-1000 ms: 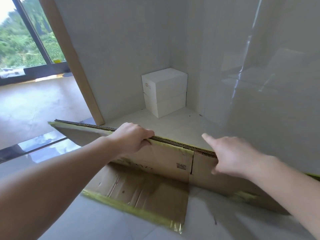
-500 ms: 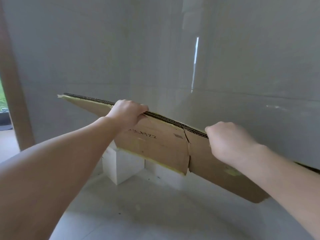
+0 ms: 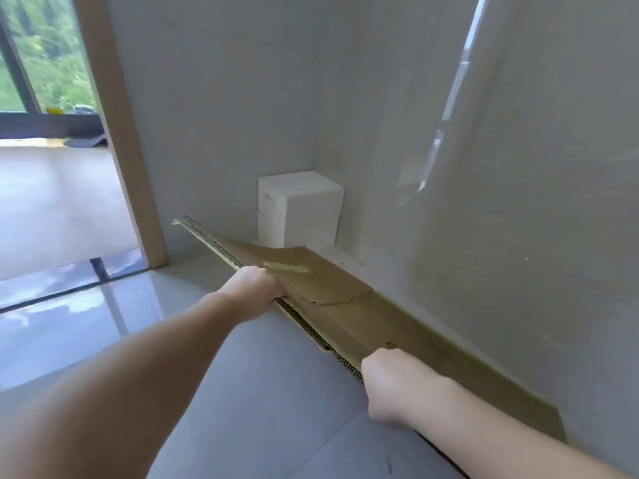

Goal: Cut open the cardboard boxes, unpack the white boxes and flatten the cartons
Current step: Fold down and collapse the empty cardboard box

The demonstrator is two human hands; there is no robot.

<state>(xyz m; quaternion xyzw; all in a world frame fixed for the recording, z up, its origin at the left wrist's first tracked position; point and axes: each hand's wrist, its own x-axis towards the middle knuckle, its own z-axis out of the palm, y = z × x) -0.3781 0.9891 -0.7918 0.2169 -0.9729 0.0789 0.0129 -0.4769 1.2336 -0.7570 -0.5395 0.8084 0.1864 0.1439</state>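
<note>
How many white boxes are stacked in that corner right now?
2 as far as I can tell: the upper white box sits on the lower white box in the corner. The flattened carton may hide more.

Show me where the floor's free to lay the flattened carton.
Free: grey floor between both forearms, and the glossy stretch left toward the doorframe. Crowded: the corner, where white boxes sit, and the wall edge under the carton gripped by left hand and right hand.

glossy pale floor tiles (image 3: pixel 242 392) | grey wall (image 3: pixel 224 115) | wooden door frame (image 3: pixel 117 133) | window, greenery outside (image 3: pixel 45 53)
</note>
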